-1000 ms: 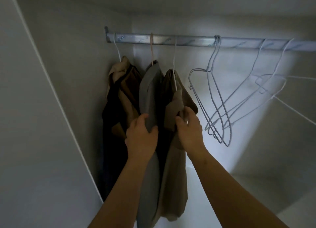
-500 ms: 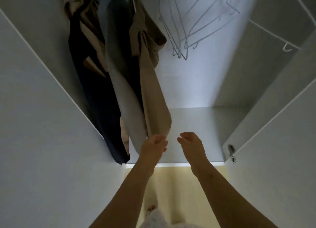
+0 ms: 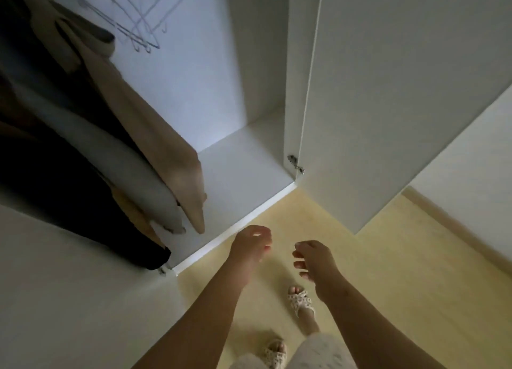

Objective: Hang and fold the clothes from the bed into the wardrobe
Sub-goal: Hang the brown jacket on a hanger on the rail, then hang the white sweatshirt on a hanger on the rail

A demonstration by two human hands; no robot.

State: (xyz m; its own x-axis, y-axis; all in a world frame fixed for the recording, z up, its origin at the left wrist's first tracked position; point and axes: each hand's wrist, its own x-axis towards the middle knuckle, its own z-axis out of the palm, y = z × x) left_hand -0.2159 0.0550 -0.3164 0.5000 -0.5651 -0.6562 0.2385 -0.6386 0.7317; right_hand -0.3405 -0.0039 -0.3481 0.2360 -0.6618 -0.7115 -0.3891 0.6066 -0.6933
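Both hands are released. The left hand [image 3: 250, 242] has loosely curled fingers with the thumb near a fingertip, and nothing is in it. The right hand [image 3: 315, 260] has the same relaxed curl and holds nothing. Both hover over the yellow floor [image 3: 388, 258] just outside the wardrobe's front edge, near the hems but apart from them.

The clothes in view are three pieces hanging at the left of the wardrobe. The tan garment [image 3: 155, 136] is nearest the middle, the grey garment [image 3: 119, 169] lies against it, and the dark garment [image 3: 55, 180] is furthest left. They are bunched and touching, probably pushed left to leave hanging room on the right. The hems hang above the wardrobe floor [image 3: 243, 169].

Empty wire hangers [image 3: 133, 22] hang just beside the tan garment at the top. They are blurred and are likely spares for the next pieces. The rail is out of frame.

The right door [image 3: 388, 91] stands wide open on its hinge [image 3: 295, 163], so access is free. The left door [image 3: 69, 299] fills the lower left. Feet in patterned slippers [image 3: 300, 299] stand on the yellow floor.

The bed is not in view, so I cannot tell how many clothes remain. My judgement is that hanging looks done for these three. The hands are free probably because the next move is fetching another piece. I cannot judge progress on the folding from here.
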